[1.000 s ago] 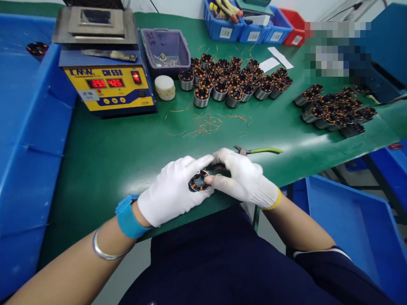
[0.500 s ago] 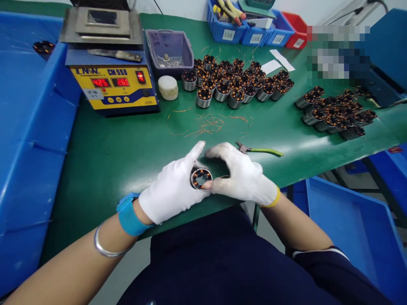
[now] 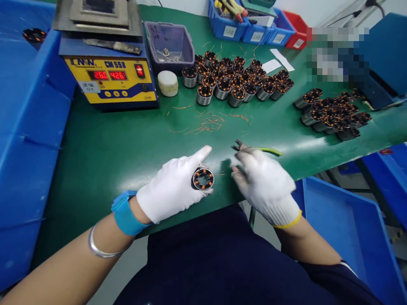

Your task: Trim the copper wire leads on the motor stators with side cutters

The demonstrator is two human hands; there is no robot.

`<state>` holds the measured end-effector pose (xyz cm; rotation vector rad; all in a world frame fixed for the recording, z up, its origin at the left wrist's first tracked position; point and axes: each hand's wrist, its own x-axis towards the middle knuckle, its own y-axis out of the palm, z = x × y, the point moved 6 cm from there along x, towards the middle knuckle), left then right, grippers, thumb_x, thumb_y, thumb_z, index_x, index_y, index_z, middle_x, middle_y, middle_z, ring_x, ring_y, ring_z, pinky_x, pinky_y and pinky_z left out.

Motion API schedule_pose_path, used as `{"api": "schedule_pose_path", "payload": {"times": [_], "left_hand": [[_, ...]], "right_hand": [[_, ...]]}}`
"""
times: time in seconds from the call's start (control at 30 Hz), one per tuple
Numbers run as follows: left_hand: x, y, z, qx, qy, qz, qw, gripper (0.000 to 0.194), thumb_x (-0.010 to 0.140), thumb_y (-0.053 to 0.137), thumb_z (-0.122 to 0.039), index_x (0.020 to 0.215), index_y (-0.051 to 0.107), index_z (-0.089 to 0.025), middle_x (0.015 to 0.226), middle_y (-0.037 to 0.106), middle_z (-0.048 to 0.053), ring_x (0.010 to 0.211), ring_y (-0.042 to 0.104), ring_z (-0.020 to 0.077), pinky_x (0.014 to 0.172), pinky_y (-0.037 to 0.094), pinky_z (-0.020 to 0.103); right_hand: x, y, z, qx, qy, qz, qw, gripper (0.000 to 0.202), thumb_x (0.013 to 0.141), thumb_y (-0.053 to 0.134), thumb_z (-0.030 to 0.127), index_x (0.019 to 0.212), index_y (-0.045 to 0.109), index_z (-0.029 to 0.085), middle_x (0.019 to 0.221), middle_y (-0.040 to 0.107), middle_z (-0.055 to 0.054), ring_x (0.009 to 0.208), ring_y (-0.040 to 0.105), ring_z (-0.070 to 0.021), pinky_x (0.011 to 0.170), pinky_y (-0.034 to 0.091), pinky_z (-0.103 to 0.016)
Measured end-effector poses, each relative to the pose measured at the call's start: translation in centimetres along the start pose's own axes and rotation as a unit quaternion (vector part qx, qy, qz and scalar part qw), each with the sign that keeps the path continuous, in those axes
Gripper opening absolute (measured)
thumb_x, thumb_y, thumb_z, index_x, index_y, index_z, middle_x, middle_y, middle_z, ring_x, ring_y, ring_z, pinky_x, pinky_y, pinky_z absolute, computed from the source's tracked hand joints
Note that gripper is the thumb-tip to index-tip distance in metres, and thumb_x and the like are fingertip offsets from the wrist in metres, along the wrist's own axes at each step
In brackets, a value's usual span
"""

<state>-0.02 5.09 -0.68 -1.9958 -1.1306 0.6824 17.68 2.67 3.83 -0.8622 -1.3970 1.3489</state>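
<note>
My left hand [image 3: 176,186], in a white glove, is closed around a motor stator [image 3: 203,179], a short metal cylinder with copper coils inside its ring. The thumb points up and away beside it. A thin copper wire end sticks out to the stator's right. To the right, my right hand [image 3: 263,182], also gloved, hovers by the diagonal cutters [image 3: 265,150] with thumb and fingers apart and nothing visible between them. The cutters lie on the green table, their jaws pointing left and their green handles partly hidden behind the hand.
Copper wire scraps [image 3: 208,123] lie beyond my hands. Farther back stand several stators [image 3: 237,96], with another group [image 3: 330,114] at right. At left are a solder pot [image 3: 111,80], a white round block [image 3: 168,83] and a purple bin [image 3: 170,42]. Blue bins [image 3: 346,228] flank the table.
My right hand has left the stator and moved right towards the cutters. The left hand keeps hold of the stator, whose coil ring is now fully uncovered.
</note>
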Motion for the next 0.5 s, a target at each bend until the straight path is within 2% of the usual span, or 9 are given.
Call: {"api": "schedule_pose_path", "payload": {"times": [0.07,0.13,0.17,0.23,0.33,0.4,0.5], "left_hand": [[0.0,0.0,0.3,0.007,0.002,0.002,1.000,0.094,0.072,0.076,-0.042,0.155,0.035,-0.025,0.113,0.072,0.011,0.102,0.069,0.0340,0.087,0.054,0.044],[-0.1,-0.1,0.5,0.003,0.012,0.000,1.000,0.093,0.073,0.074,-0.039,0.156,0.034,-0.026,0.114,0.072,0.011,0.103,0.069,0.0339,0.087,0.054,0.044],[-0.1,-0.1,0.6,0.000,0.015,-0.003,1.000,0.092,0.074,0.073,-0.039,0.156,0.033,-0.027,0.114,0.071,0.011,0.102,0.069,0.0334,0.086,0.054,0.044],[-0.1,0.0,0.9,-0.004,0.016,-0.010,1.000,0.089,0.076,0.070,-0.038,0.156,0.032,-0.028,0.113,0.072,0.010,0.099,0.069,0.0321,0.085,0.054,0.044],[-0.1,0.1,1.1,-0.005,0.021,-0.012,1.000,0.089,0.076,0.070,-0.042,0.156,0.032,-0.028,0.112,0.072,0.009,0.097,0.070,0.0309,0.085,0.054,0.043],[0.0,0.2,1.1,-0.002,0.027,-0.007,1.000,0.089,0.077,0.070,-0.044,0.156,0.033,-0.028,0.111,0.072,0.009,0.097,0.069,0.0306,0.086,0.054,0.043],[0.2,0.1,0.7,0.006,0.039,0.001,0.999,0.084,0.078,0.068,-0.046,0.154,0.038,-0.026,0.109,0.072,0.010,0.098,0.069,0.0308,0.087,0.053,0.044]], "right_hand": [[-0.7,-1.7,1.0,0.070,-0.060,-0.055,0.994,0.039,0.095,0.053,0.039,0.124,0.062,0.014,0.123,0.065,-0.021,0.109,0.064,-0.0323,0.083,0.053,-0.043],[-1.6,-1.5,2.7,0.146,-0.146,-0.035,0.978,0.057,0.093,0.055,0.051,0.136,0.055,0.014,0.129,0.064,-0.020,0.118,0.063,-0.0314,0.087,0.056,-0.042],[-1.8,-0.6,3.4,0.162,-0.161,-0.008,0.974,0.063,0.092,0.056,0.055,0.139,0.052,0.013,0.129,0.065,-0.020,0.115,0.065,-0.0301,0.084,0.057,-0.039],[-1.8,1.6,3.7,0.156,-0.111,0.039,0.981,0.068,0.092,0.057,0.054,0.143,0.049,0.010,0.122,0.070,-0.018,0.099,0.072,-0.0266,0.072,0.058,-0.034],[-1.3,4.5,3.0,0.140,-0.031,0.083,0.986,0.047,0.095,0.055,0.045,0.133,0.061,0.018,0.106,0.077,-0.010,0.085,0.074,-0.0234,0.067,0.053,-0.030],[-0.9,5.3,2.6,0.132,-0.025,0.103,0.986,0.034,0.097,0.051,0.039,0.121,0.069,0.023,0.101,0.079,-0.007,0.083,0.075,-0.0233,0.067,0.051,-0.030],[-0.4,5.0,2.4,0.119,-0.048,0.118,0.985,0.031,0.098,0.046,0.034,0.106,0.074,0.023,0.098,0.079,-0.007,0.083,0.075,-0.0253,0.066,0.050,-0.031]]}}
